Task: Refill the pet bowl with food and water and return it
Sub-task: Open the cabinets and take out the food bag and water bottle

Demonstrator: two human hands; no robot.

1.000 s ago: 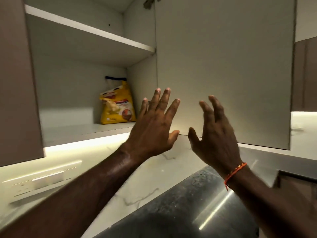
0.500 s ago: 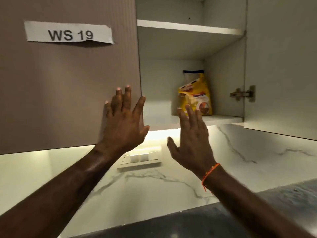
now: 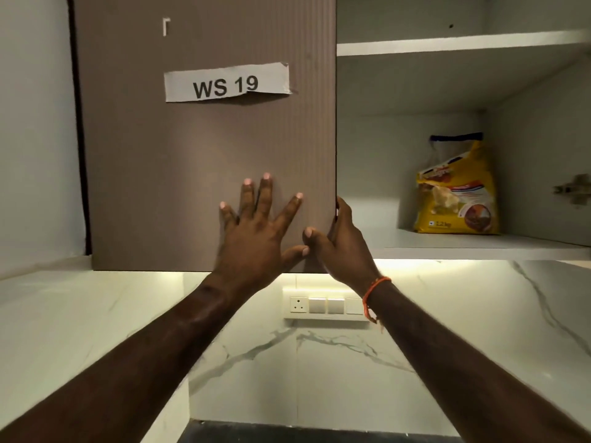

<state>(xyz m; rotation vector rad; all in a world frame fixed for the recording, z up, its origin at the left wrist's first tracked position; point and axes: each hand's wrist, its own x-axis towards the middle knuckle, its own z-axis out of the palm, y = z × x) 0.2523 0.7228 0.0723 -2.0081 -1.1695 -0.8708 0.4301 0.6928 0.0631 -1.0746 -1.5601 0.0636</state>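
A yellow pet food bag (image 3: 457, 190) stands upright on the lower shelf of the open wall cabinet (image 3: 447, 244), at the right. Left of it is a closed brown cabinet door (image 3: 192, 155) with a paper label reading WS 19. My left hand (image 3: 259, 238) lies flat on that door with its fingers spread. My right hand (image 3: 342, 244) grips the door's right edge, fingers wrapped behind it and thumb on the front. No pet bowl is in view.
A white shelf (image 3: 463, 43) runs across the cabinet above the bag. A hinge (image 3: 572, 190) shows on the right cabinet wall. Below the cabinet is a white marble backsplash with a socket and switch panel (image 3: 323, 305). A dark countertop (image 3: 287, 433) edges the bottom.
The view swung left and closer to the labelled door. Both hands moved up from mid-air: the left now presses on the door face, and the right has taken hold of its edge.
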